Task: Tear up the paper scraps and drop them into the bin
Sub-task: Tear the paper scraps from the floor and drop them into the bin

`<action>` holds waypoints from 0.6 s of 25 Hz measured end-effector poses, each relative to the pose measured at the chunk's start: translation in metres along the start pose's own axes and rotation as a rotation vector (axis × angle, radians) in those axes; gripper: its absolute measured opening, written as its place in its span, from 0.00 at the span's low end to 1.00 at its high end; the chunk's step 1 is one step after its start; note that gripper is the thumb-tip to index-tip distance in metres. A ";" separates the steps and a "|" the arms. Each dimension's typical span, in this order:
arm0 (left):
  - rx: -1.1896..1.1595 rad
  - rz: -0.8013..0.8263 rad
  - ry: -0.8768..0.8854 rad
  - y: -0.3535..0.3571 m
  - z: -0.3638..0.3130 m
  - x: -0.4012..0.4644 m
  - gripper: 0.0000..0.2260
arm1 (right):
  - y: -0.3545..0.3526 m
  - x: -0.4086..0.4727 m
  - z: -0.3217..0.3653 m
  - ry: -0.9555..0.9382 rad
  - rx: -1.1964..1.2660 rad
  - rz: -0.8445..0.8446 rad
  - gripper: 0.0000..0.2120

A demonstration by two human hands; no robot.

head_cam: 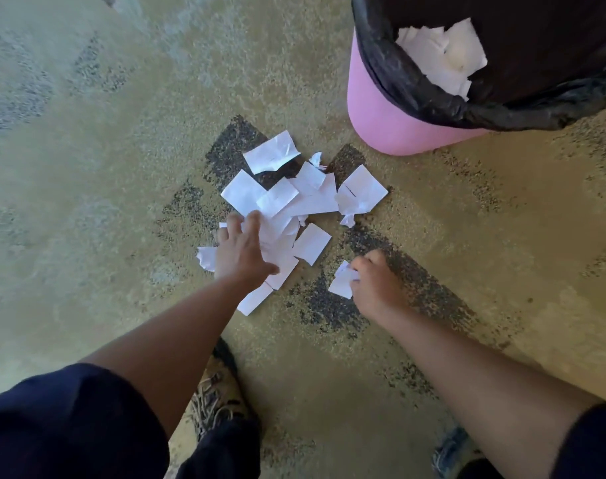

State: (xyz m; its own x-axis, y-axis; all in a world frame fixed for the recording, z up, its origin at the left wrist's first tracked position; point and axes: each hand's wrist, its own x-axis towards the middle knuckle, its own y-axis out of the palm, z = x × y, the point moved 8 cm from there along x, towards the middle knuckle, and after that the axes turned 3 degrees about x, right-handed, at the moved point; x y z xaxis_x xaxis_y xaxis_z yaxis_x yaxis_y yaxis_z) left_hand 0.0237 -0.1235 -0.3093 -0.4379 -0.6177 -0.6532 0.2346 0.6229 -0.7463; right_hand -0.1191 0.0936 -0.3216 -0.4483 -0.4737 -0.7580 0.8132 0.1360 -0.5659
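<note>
A loose pile of white paper scraps (294,195) lies on the floor in the middle of the head view. My left hand (241,248) rests flat on the pile's near left part, fingers spread over several scraps. Right of the pile, my right hand (374,283) is closed on one white scrap (342,281) just above the floor. The pink bin (381,112), lined with a black bag (408,77), stands at the upper right beyond the pile. Several white torn pieces (443,53) lie inside it.
The floor is a yellowish speckled surface with dark worn patches (415,271) around the pile. My two shoes (215,392) show at the bottom, between my dark sleeves. Open floor stretches to the left and between the pile and the bin.
</note>
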 end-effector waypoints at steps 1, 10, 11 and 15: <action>-0.083 -0.019 0.019 -0.001 -0.001 0.001 0.40 | -0.001 0.000 0.006 -0.024 0.052 0.002 0.04; -0.732 0.092 -0.211 0.004 0.003 -0.013 0.15 | -0.044 -0.008 0.048 0.084 0.744 -0.133 0.02; -0.794 0.128 -0.236 0.008 0.005 -0.017 0.13 | -0.045 -0.010 0.047 0.120 0.786 -0.153 0.02; -0.993 0.268 -0.351 0.020 0.006 -0.040 0.11 | -0.031 -0.017 0.040 0.328 0.988 -0.099 0.03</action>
State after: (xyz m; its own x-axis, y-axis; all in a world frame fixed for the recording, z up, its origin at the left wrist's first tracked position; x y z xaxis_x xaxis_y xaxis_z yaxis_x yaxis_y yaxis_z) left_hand 0.0510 -0.0895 -0.2986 -0.1672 -0.4084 -0.8974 -0.5903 0.7705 -0.2407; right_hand -0.1218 0.0627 -0.2786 -0.4880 -0.1648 -0.8571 0.6426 -0.7324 -0.2251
